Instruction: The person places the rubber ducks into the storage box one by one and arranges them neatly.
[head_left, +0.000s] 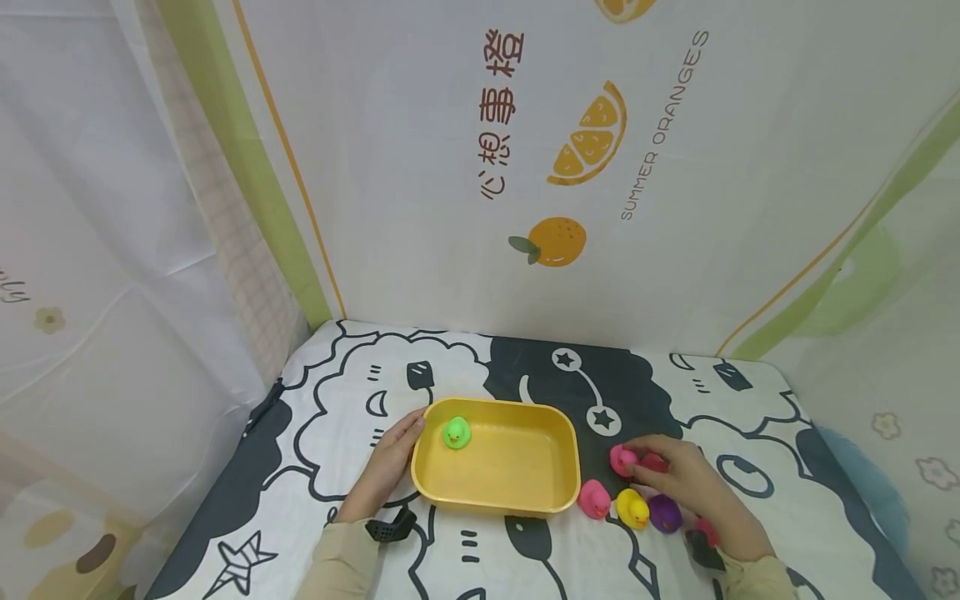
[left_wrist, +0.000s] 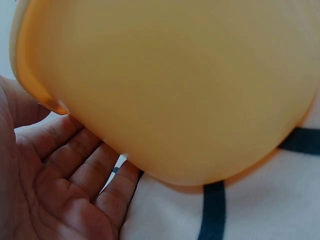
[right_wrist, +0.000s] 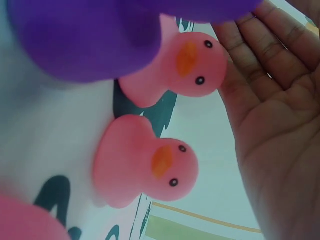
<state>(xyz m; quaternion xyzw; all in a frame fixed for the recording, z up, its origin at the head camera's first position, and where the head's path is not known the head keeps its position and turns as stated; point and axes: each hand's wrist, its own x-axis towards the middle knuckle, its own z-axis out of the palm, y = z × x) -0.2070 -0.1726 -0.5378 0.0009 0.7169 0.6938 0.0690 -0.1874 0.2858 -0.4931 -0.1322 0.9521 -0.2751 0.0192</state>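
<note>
My left hand [head_left: 390, 462] holds the left side of a yellow tray [head_left: 495, 507], thumb at the rim and fingers along the outer wall [left_wrist: 165, 100]. A green toy duck [head_left: 456, 432] sits inside the tray near its back left corner. To the right of the tray, my right hand [head_left: 686, 479] pinches a pink toy duck [head_left: 622, 460] between thumb and index finger. A second pinkish duck [head_left: 654, 463] shows under that hand. In the right wrist view, a purple duck [right_wrist: 85, 40] hides the fingertips, and a pink duck [right_wrist: 150, 165] stands below the palm.
Along the tray's right side stand another pink duck [head_left: 594, 499], a yellow duck [head_left: 633, 509] and a purple duck [head_left: 665, 513]. A pink thing [head_left: 707, 531] is partly covered by the right wrist. Printed cloth [head_left: 375, 375] covers the table; a hanging curtain [head_left: 420, 208] rises behind.
</note>
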